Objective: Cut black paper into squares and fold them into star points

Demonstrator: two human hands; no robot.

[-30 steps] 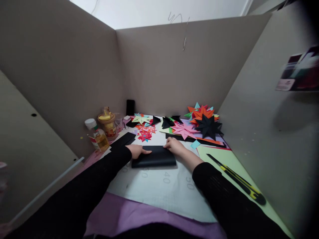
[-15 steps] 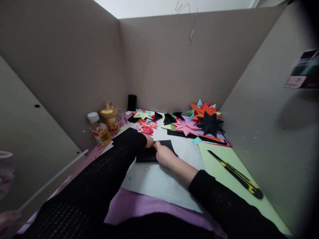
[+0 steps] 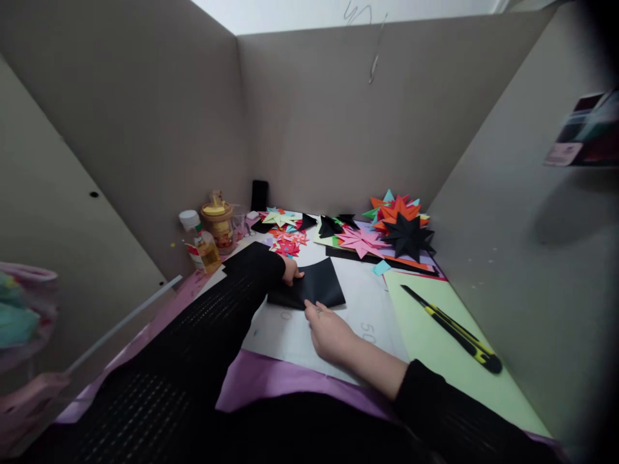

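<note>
A sheet of black paper lies on the white sheet in front of me, its right corner slightly raised. At its far left edge, my left hand presses on it with curled fingers and one digit stretched along the surface; the sleeve hides part of this hand. My right hand pinches the near edge of the black paper between thumb and fingers. Beneath is the white sheet, which bears faint printed figures.
A yellow and black utility knife rests on green paper at the right. Folded paper stars are piled at the back. Standing at the left are a bottle, a brown tub and a black phone.
My right hand has moved from the middle of the black paper, beside my left hand, toward its near edge. The hands are now apart, and more of the paper's surface shows.
</note>
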